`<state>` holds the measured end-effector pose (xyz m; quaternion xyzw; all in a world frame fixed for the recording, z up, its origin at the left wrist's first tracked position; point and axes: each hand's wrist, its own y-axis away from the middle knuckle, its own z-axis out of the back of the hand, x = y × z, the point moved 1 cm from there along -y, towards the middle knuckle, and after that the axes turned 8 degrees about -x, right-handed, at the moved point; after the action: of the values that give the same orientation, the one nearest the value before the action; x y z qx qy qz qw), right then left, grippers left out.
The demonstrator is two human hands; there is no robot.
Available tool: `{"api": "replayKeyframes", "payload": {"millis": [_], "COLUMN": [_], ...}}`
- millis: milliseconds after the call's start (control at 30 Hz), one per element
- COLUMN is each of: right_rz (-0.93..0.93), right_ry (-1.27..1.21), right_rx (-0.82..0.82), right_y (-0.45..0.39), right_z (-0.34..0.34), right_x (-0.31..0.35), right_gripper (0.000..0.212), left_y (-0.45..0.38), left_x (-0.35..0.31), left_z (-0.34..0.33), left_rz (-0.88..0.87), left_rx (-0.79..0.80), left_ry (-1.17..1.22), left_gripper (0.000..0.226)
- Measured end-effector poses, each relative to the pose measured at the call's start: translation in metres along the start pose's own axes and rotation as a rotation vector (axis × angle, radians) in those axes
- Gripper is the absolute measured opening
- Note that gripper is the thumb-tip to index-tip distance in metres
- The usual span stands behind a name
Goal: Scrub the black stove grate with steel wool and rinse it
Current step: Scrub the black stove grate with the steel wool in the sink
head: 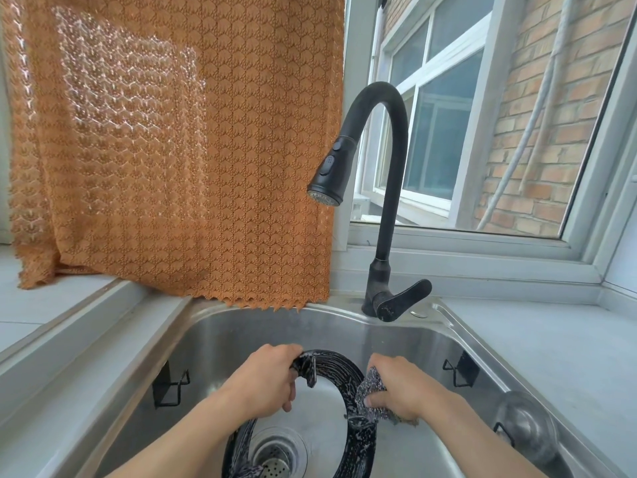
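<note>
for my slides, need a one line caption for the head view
Left hand grips round black stove grate over steel sink; right hand scrubs with grey steel wool.

The grate [348, 370] is black, flecked all over with pale grey-white suds, between the left hand [267, 377] and the right hand [401, 388]. In the right grip the steel wool [370, 386] is mottled silver-grey. Beyond both grips, the faucet [389, 188] is matte black and the curtain [179, 143] burnt orange with a scalloped lace pattern. The sink [241, 332] is brushed silver, the surface [537, 343] pale grey.
</note>
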<state>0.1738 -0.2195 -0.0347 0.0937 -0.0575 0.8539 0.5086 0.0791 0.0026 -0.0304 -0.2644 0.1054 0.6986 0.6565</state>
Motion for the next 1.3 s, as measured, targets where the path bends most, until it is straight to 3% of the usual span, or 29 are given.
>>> {"api": "replayKeyframes", "payload": {"millis": [100,200,333,467,533,667,833,1000,1133,1300], "right_rz": [-0.049,-0.028,0.184,0.377,0.441,0.492,0.6,0.539,0.379,0.173], "right_ry": [0.059,0.029,-0.055,0.025,0.059,0.193,0.178,0.133,0.075,0.083], "right_rx": [0.013,-0.13,-0.323,-0.453,-0.56,-0.724,-0.93,-0.933,-0.844,-0.718], "right_y": [0.0,0.003,0.008,0.008,0.005,-0.001,-0.003,-0.006,-0.009,-0.003], "right_z": [-0.001,0.006,0.005,-0.001,-0.003,-0.004,0.003,0.004,0.006,0.017], "right_x": [0.006,0.022,0.047,0.066,0.069,0.063,0.053,0.051,0.046,0.04], "right_gripper": [0.055,0.062,0.051,0.044,0.043,0.063,0.045,0.049,0.057,0.042], "left_y": [-0.001,-0.002,-0.004,-0.003,-0.001,0.003,0.006,0.009,0.008,0.006], "left_x": [0.003,0.005,0.005,0.001,-0.006,-0.02,-0.03,-0.033,-0.028,-0.027], "left_z": [-0.004,-0.006,-0.004,0.002,0.005,0.011,0.013,0.014,0.013,0.009], "left_rz": [0.028,0.077,0.12,0.141,0.132,0.096,0.083,0.072,0.08,0.087], "left_rx": [-0.003,-0.014,-0.059,-0.115,-0.142,-0.201,-0.234,-0.221,-0.215,-0.24], "left_ry": [-0.025,-0.018,-0.012,0.057,0.12,0.242,0.369,0.401,0.388,0.373], "left_gripper": [0.015,0.013,0.011,0.013,0.018,0.025,0.025,0.024,0.023,0.024]}}
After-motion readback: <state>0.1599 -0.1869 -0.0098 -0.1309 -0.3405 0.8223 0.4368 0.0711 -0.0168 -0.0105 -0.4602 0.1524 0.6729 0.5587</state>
